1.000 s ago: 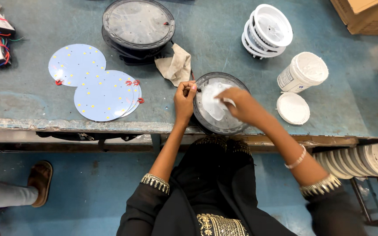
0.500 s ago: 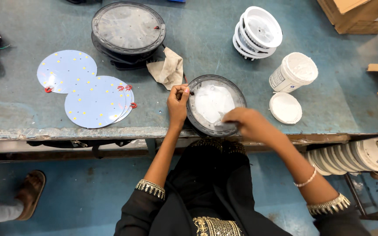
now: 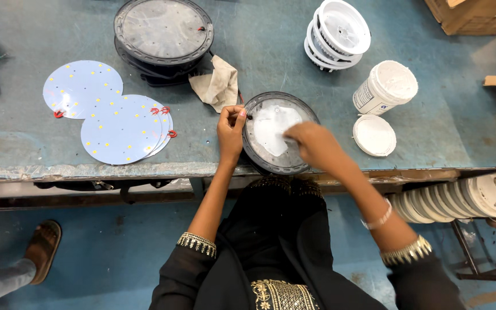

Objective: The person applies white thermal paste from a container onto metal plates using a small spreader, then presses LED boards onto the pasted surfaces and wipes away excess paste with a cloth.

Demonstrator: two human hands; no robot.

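Since a moment ago, her right hand has slid back across the round black dish toward the near rim, and it now lies on the white smear inside. Its fingers are curled, but I cannot tell if they hold anything; the view from above hides them. Her left hand is pinched shut on the dish's left rim, near a small red bit.

That dish sits right at the front edge of the blue-green table, and its near side hangs a little past the edge. A crumpled cloth lies just beside it, up and to the left. A white lid lies near on the right, with a white tub behind it. Bare table is open between the dish and the lid.

Far left, round white boards with yellow dots overlap near the edge. A bigger black dish and a stack of white rings sit at the back.
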